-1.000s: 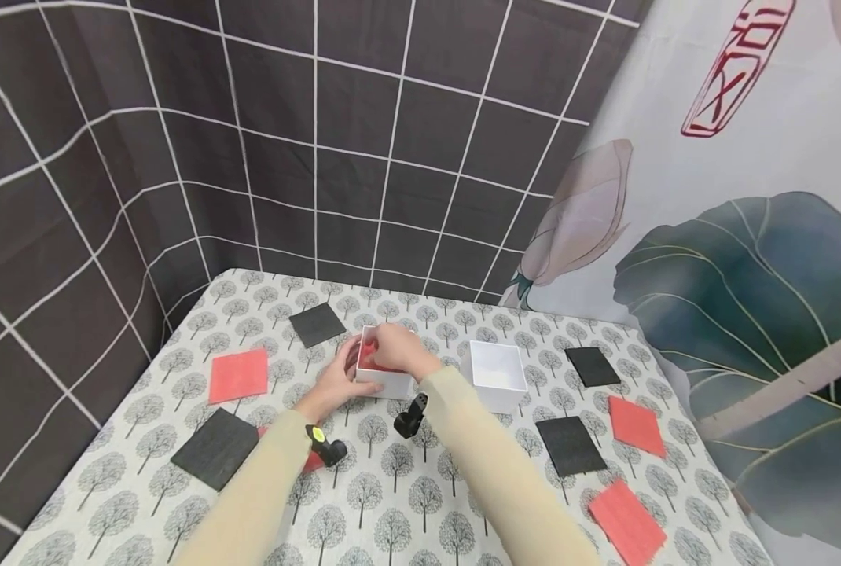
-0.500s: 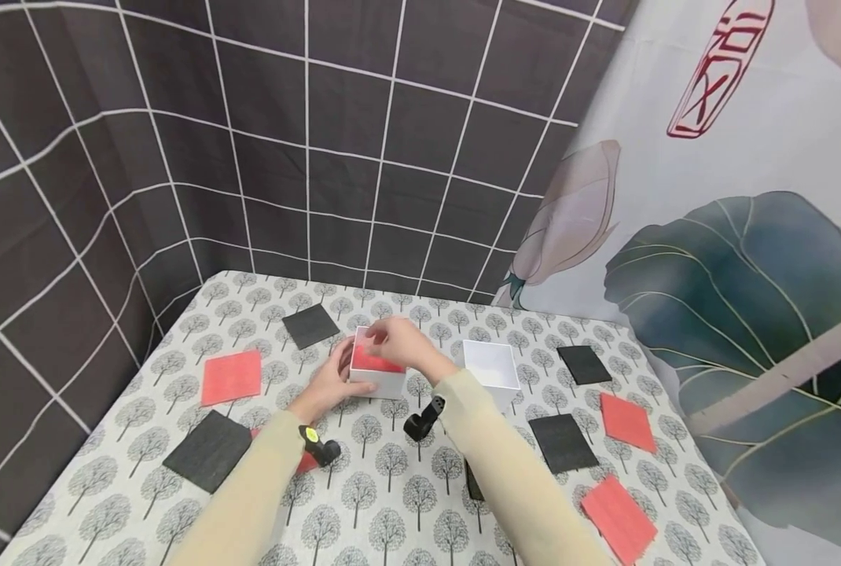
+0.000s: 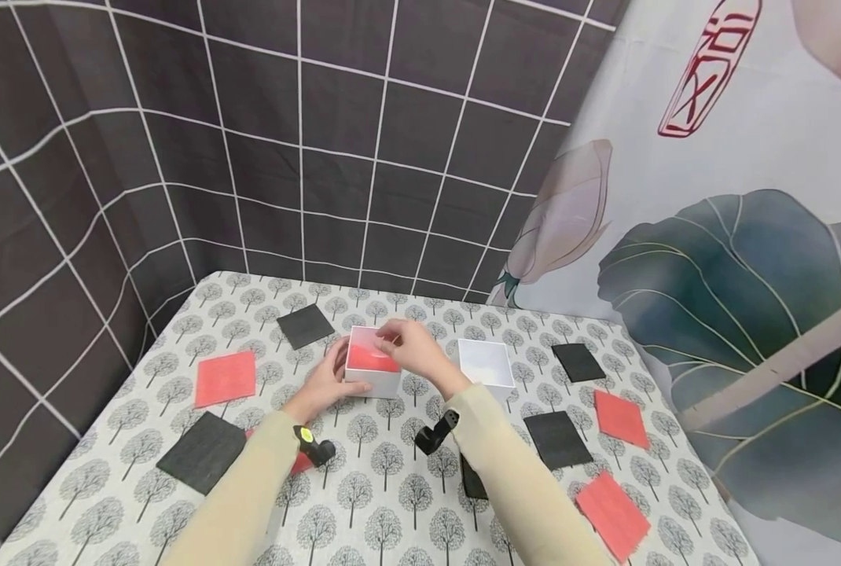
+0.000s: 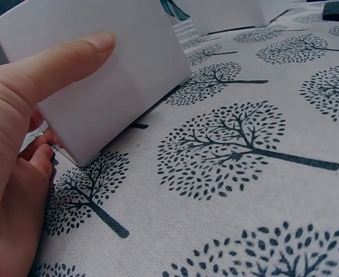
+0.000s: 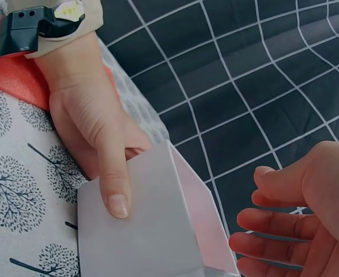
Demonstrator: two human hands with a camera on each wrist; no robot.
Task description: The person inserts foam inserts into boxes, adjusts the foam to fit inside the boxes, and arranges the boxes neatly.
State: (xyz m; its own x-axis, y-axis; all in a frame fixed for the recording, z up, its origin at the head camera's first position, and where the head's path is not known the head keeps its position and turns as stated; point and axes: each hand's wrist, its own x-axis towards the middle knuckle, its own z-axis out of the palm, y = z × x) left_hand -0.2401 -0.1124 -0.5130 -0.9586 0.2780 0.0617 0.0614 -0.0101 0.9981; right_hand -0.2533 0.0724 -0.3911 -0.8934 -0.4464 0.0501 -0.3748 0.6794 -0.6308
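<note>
A white open-topped box (image 3: 374, 384) stands mid-table with a red square of cloth-like material (image 3: 371, 359) inside. My left hand (image 3: 325, 384) grips the box at its left side. In the left wrist view the thumb (image 4: 71, 63) lies along the white front wall, while the other fingers go round behind the corner. Over the box's right rim hovers my right hand (image 3: 415, 347), fingers loosely bent and holding nothing. The right wrist view shows those fingers (image 5: 273, 222) spread beside the box's opening.
A second white box (image 3: 486, 363) stands to the right. Black squares (image 3: 558, 439) and red squares (image 3: 225, 379) lie flat on both sides of the tree-print tablecloth (image 3: 385, 515). One black square (image 3: 472, 478) is partly under the right sleeve, a red one (image 3: 302, 463) under the left.
My right hand has come up out of the box and shifted right, its fingers loosening. The red square in the box is now in plain sight. My left hand keeps its grip.
</note>
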